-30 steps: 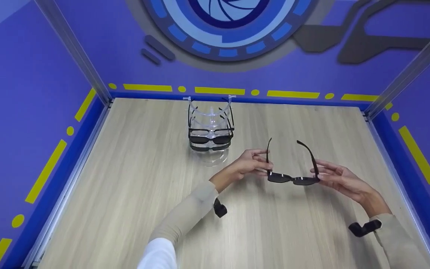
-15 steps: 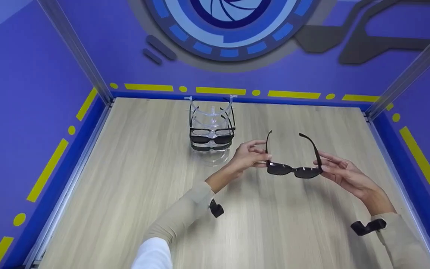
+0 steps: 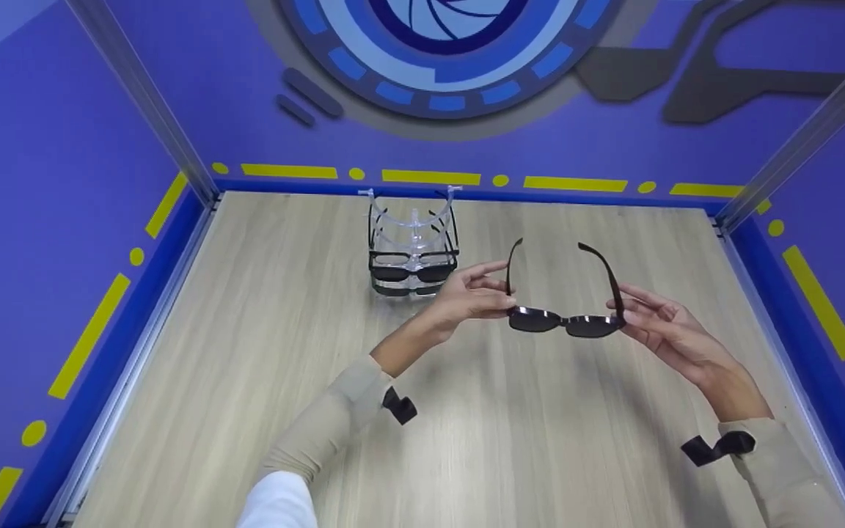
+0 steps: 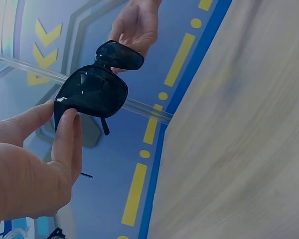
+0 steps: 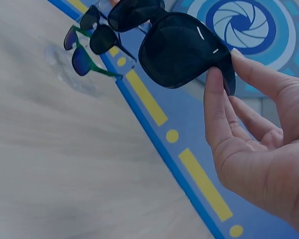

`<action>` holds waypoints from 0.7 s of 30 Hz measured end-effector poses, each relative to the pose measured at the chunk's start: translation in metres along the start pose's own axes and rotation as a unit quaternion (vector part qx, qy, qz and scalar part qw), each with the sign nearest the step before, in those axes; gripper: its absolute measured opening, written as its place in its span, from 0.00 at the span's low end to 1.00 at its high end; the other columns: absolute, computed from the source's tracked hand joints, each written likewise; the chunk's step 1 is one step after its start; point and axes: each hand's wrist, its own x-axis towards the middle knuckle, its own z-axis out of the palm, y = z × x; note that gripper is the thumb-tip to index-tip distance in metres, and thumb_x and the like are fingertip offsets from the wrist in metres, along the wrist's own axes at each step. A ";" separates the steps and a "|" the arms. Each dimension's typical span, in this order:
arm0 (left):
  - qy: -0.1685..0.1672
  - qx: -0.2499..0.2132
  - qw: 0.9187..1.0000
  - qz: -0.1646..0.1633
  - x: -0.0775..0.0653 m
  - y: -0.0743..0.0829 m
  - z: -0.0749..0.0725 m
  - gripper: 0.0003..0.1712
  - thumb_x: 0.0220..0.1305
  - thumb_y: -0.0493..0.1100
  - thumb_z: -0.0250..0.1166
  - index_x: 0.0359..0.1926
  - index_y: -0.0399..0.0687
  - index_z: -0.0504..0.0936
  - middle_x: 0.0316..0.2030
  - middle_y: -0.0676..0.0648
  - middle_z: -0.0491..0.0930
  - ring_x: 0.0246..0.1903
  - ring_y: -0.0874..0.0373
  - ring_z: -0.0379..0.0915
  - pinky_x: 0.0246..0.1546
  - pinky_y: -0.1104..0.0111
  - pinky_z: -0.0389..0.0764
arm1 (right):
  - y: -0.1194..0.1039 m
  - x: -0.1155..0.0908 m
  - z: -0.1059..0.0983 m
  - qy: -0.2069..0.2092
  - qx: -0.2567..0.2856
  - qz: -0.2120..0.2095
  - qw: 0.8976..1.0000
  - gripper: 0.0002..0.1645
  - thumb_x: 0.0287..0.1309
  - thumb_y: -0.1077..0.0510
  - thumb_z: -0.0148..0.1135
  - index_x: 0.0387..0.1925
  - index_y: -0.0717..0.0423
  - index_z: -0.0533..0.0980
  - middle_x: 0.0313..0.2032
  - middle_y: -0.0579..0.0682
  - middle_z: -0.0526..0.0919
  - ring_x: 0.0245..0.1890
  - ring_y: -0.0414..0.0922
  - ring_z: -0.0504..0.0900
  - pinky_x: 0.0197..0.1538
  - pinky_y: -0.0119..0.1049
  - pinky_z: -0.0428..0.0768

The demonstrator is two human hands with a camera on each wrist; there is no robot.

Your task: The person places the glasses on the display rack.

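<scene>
A pair of black sunglasses (image 3: 535, 320) is held up above the table, temples unfolded and pointing away from me, dark lenses toward me. My left hand (image 3: 469, 298) pinches its left hinge corner between thumb and fingers. At the opposite hinge, my right hand (image 3: 675, 337) pinches the frame the same way. Up close in the left wrist view, the sunglasses (image 4: 92, 89) sit between fingertips and thumb of the left hand (image 4: 30, 164). The right wrist view shows the other lens of the sunglasses (image 5: 177, 50) gripped at its corner by the right hand (image 5: 259, 134).
Left of the hands stands a clear glasses display stand (image 3: 415, 220) carrying several pairs of glasses (image 3: 433, 273). In the right wrist view, one pair of glasses (image 5: 81, 60) has a green frame. Blue-purple panels (image 3: 41, 183) enclose the wood-grain table (image 3: 283, 308) at the back and sides.
Both hands have raised the sunglasses, moving them away from me and slightly left. The grip at both hinges is unchanged, and the stand with its glasses stays where it was.
</scene>
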 end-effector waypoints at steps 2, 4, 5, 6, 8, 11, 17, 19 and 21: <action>-0.001 -0.001 1.000 0.003 -0.004 0.005 -0.003 0.41 0.60 0.26 0.69 0.74 0.42 0.68 0.46 0.46 0.84 0.40 0.61 0.86 0.51 0.61 0.88 | -0.002 0.002 0.006 0.002 0.003 -0.004 1.000 0.28 0.72 0.75 0.46 0.65 0.54 0.76 0.55 0.53 0.84 0.56 0.43 0.86 0.61 0.33 0.83; 0.001 -0.006 1.000 0.003 -0.007 0.009 -0.006 0.42 0.60 0.26 0.69 0.74 0.42 0.67 0.44 0.48 0.84 0.40 0.61 0.86 0.51 0.61 0.88 | -0.003 0.005 0.012 0.004 0.008 -0.007 1.000 0.28 0.73 0.75 0.46 0.65 0.53 0.76 0.54 0.52 0.84 0.55 0.43 0.86 0.61 0.33 0.83; 0.002 -0.007 1.000 0.004 -0.008 0.011 -0.008 0.41 0.60 0.26 0.69 0.74 0.42 0.68 0.44 0.49 0.83 0.40 0.61 0.86 0.51 0.61 0.88 | -0.003 0.006 0.015 0.006 0.012 -0.009 1.000 0.28 0.73 0.75 0.46 0.65 0.53 0.76 0.53 0.52 0.84 0.54 0.42 0.86 0.60 0.33 0.83; 0.004 -0.009 1.000 0.005 -0.009 0.013 -0.009 0.41 0.60 0.26 0.69 0.74 0.42 0.67 0.44 0.49 0.83 0.40 0.61 0.86 0.51 0.61 0.88 | -0.004 0.008 0.017 0.007 0.017 -0.010 1.000 0.28 0.73 0.75 0.46 0.65 0.53 0.76 0.53 0.52 0.84 0.54 0.42 0.86 0.60 0.32 0.83; 0.008 -0.011 1.000 0.008 -0.011 0.016 -0.012 0.41 0.61 0.26 0.69 0.74 0.42 0.68 0.43 0.50 0.83 0.40 0.61 0.85 0.52 0.62 0.88 | -0.005 0.011 0.022 0.012 0.023 -0.011 1.000 0.27 0.73 0.74 0.47 0.65 0.52 0.76 0.53 0.51 0.84 0.53 0.42 0.86 0.60 0.32 0.83; 0.014 -0.014 1.000 0.018 -0.013 0.019 -0.016 0.40 0.61 0.26 0.69 0.73 0.42 0.69 0.44 0.50 0.83 0.41 0.62 0.85 0.52 0.62 0.88 | -0.006 0.015 0.027 0.019 0.038 -0.015 0.999 0.26 0.73 0.74 0.47 0.63 0.53 0.77 0.53 0.51 0.84 0.53 0.41 0.86 0.59 0.31 0.83; 0.022 -0.035 0.999 0.035 -0.015 0.024 -0.021 0.38 0.62 0.26 0.67 0.73 0.40 0.68 0.41 0.52 0.85 0.40 0.62 0.86 0.50 0.65 0.88 | -0.007 0.021 0.038 0.033 0.051 -0.023 0.998 0.24 0.73 0.73 0.48 0.61 0.54 0.79 0.52 0.51 0.84 0.51 0.40 0.86 0.59 0.30 0.84; 0.024 -0.042 0.998 0.040 -0.017 0.028 -0.022 0.38 0.63 0.25 0.67 0.73 0.39 0.68 0.41 0.52 0.85 0.40 0.62 0.86 0.48 0.66 0.88 | -0.008 0.023 0.042 0.041 0.049 -0.023 0.998 0.24 0.73 0.73 0.48 0.61 0.53 0.79 0.52 0.51 0.84 0.51 0.40 0.86 0.59 0.30 0.83; 0.024 -0.050 0.998 0.044 -0.019 0.032 -0.023 0.37 0.63 0.25 0.66 0.72 0.38 0.68 0.41 0.52 0.86 0.40 0.62 0.86 0.48 0.67 0.88 | -0.010 0.024 0.046 0.046 0.048 -0.023 0.998 0.23 0.73 0.72 0.49 0.60 0.53 0.79 0.52 0.50 0.83 0.51 0.40 0.86 0.59 0.30 0.83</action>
